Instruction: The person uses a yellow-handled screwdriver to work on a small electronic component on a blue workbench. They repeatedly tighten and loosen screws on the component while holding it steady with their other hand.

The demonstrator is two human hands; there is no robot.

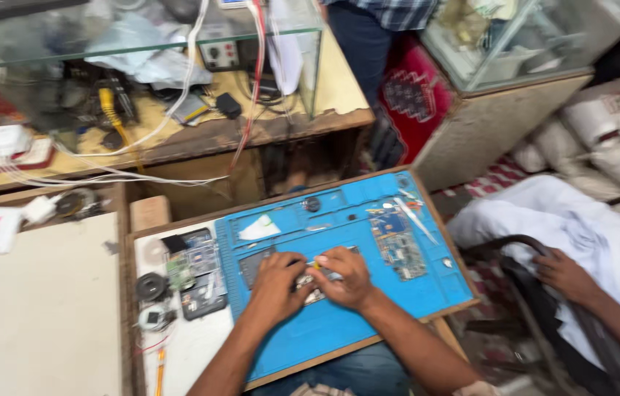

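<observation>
Head view: a blue repair mat lies on a small wooden tabletop and serves as the landmark here. Near the mat's middle, the left hand and the right hand sit close together, both bent down onto a small opened device. The fingers press on it from either side, but the blur hides whether they pinch a tool or only steady the part.

Toward the mat's right half lies a bare circuit board, with tweezers just beyond it near the far right corner. Off the mat's left edge rest another opened phone body and a few round tape rolls.

Judging by the loose board and the open shells, the device is already taken apart; the work at the middle looks mid-way, with nothing reassembled.

To the right of the mat, another person's hand rests on a chair arm.
</observation>
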